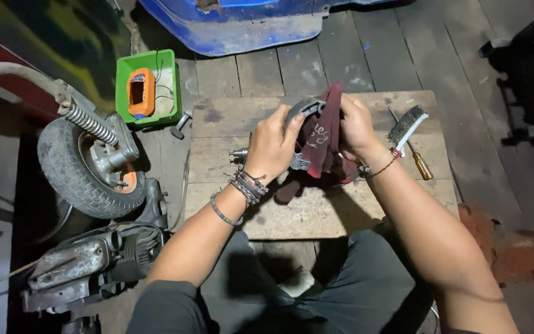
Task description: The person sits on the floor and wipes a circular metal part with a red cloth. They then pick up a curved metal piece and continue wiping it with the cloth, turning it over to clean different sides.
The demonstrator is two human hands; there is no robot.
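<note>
Over a low wooden counter (316, 213), a person's left hand (271, 148) closes around a curved grey metal part (301, 108) while the right hand (355, 127) presses a dark red rag (321, 139) against it. The part looks stiff, fairly heavy and probably greasy, best held by its arc; the rag is soft and limp. Right of the counter's middle lie a wire brush (408, 124) and a screwdriver (418, 162); left of the counter stand a small wheel (84, 167) and a green tray (148, 86).

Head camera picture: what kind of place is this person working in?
Probably a small scooter repair workshop. A wheel with its spring sits beside an engine, and a wire brush and screwdriver lie on the wooden board.
</note>
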